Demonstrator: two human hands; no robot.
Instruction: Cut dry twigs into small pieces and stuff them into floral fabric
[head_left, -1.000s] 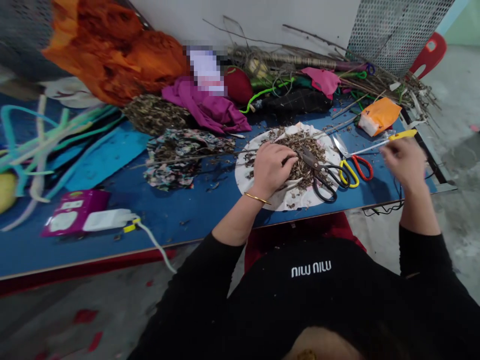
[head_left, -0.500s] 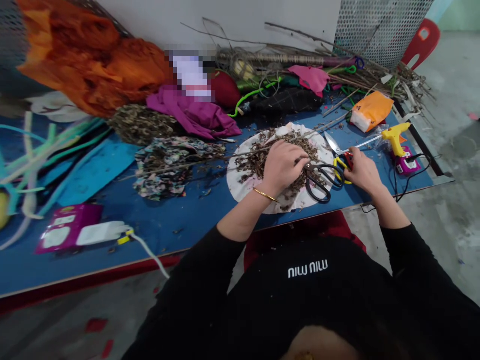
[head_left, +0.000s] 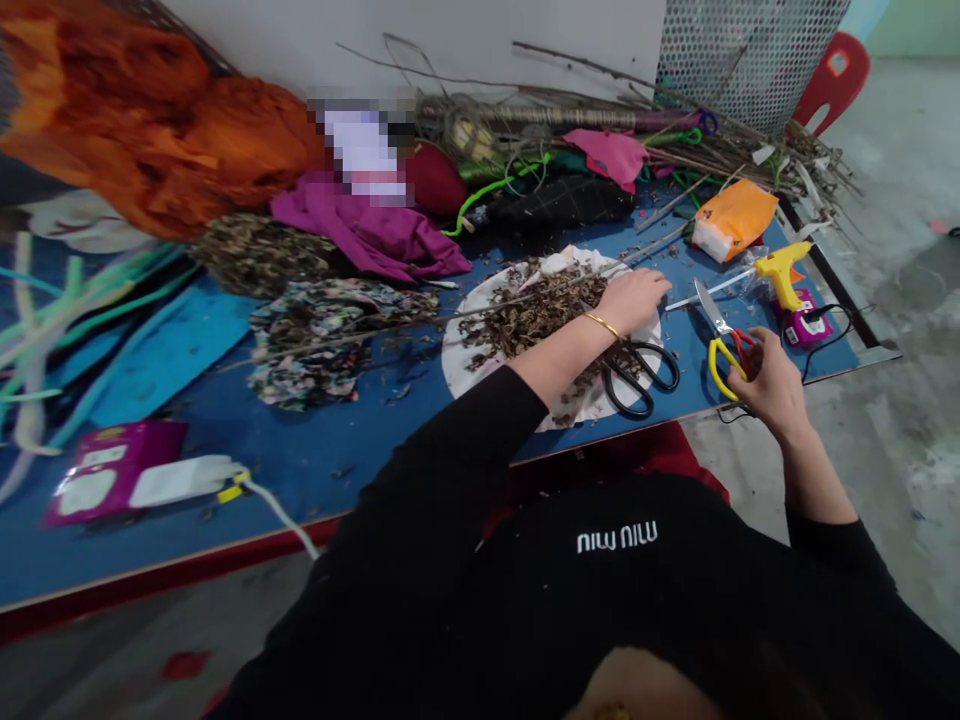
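A round white cloth [head_left: 459, 375] lies on the blue table, with dry brown leaf bits [head_left: 517, 315] heaped over it. My left hand [head_left: 636, 298] rests over the cloth's right part, fingers stretched out and nothing seen in them. Just below it, black-handled scissors [head_left: 634, 405] lie on the leaves, their blades partly hidden by my wrist. At the table's right, my right hand [head_left: 772, 380] grips scissors [head_left: 721, 325] with red and yellow handles, blades pointing up and away. A long thin stick [head_left: 487, 310] crosses the cloth.
A yellow glue gun [head_left: 784, 270] and an orange packet [head_left: 735, 218] are at the right. Patterned cloth [head_left: 304, 345], purple cloth [head_left: 360, 225] and orange fabric [head_left: 202, 140] are on the left. Twigs [head_left: 739, 150] lie along the back; a purple box [head_left: 120, 465] is near the front left.
My left hand has moved right and away from the black-handled scissors. My right hand has moved right and nearer me, carrying the red and yellow scissors off the cloth's edge.
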